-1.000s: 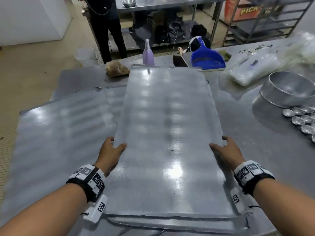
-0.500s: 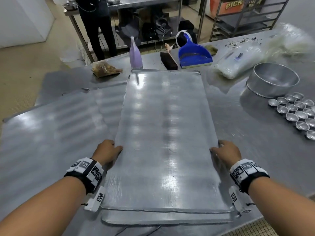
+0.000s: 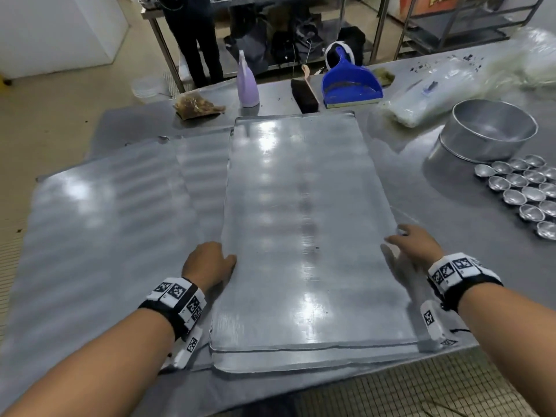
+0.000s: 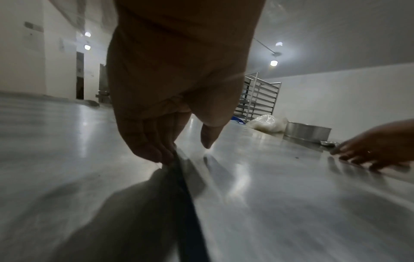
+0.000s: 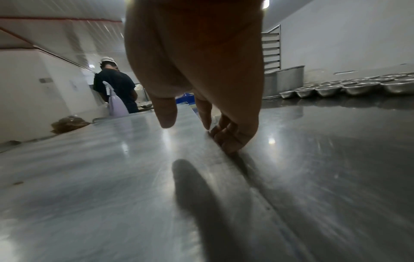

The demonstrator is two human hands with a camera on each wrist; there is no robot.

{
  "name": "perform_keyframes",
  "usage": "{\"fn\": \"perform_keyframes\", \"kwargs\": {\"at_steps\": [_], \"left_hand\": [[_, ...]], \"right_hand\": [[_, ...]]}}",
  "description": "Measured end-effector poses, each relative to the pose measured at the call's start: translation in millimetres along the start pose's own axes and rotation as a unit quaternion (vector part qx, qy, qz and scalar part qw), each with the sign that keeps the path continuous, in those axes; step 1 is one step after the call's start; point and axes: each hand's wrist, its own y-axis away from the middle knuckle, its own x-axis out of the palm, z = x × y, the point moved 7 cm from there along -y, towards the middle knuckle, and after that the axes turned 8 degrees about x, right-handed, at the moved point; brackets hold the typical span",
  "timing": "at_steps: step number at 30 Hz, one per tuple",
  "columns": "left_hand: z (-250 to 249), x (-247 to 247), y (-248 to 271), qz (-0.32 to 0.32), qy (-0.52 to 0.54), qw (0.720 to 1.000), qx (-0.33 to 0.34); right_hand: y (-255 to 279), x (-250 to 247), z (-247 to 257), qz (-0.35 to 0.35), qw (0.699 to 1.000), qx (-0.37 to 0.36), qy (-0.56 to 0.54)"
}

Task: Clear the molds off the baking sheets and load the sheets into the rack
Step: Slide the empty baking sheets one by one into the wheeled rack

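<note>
A large bare baking sheet (image 3: 301, 221) lies flat on a second sheet (image 3: 301, 361), whose near edge shows beneath it. A third sheet (image 3: 105, 236) lies to the left. My left hand (image 3: 207, 263) grips the top sheet's left edge; in the left wrist view its fingers (image 4: 161, 152) curl at the rim, with the thumb just above the surface. My right hand (image 3: 412, 245) is at the right edge, fingers loosened; only the fingertips (image 5: 226, 140) touch the rim and the thumb is lifted. Several small metal molds (image 3: 529, 191) sit in rows on the table at right. The rack (image 4: 260, 95) stands beyond the table.
A round metal pan (image 3: 487, 130) stands behind the molds. Along the far side are a purple spray bottle (image 3: 247, 82), a brush (image 3: 307, 94), a blue dustpan (image 3: 349, 85) and plastic bags (image 3: 436, 94). A person (image 3: 192, 37) stands at another table beyond.
The top sheet, tilted up a second ago, has come down flat onto the sheet below. My right hand has loosened from a fist at the edge to extended fingers.
</note>
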Motion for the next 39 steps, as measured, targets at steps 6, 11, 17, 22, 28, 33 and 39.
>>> {"fn": "perform_keyframes", "kwargs": {"at_steps": [6,11,17,22,28,33,39], "left_hand": [[-53,30,76,0.009,-0.031,0.997,0.075],[-80,58,153,0.038,-0.006,0.995,0.097],[-84,72,200,-0.049,-0.008,0.994,0.102],[-86,81,211,-0.068,0.031,0.994,0.082],[-53,60,208,-0.147,0.107,0.983,-0.024],[-23,53,180,-0.119,0.179,0.968,-0.133],[-12,44,153,-0.061,0.159,0.977,-0.126]], "right_hand": [[60,10,-17,0.015,0.977,-0.188,0.101],[137,39,-52,0.146,0.907,-0.319,0.232],[156,47,-82,0.131,0.889,-0.373,0.231],[158,46,-91,0.125,0.901,-0.352,0.223],[123,6,-107,-0.029,0.973,-0.196,0.116],[107,4,-101,-0.023,0.998,-0.065,-0.006],[93,7,-105,-0.025,0.993,0.044,-0.103]]}}
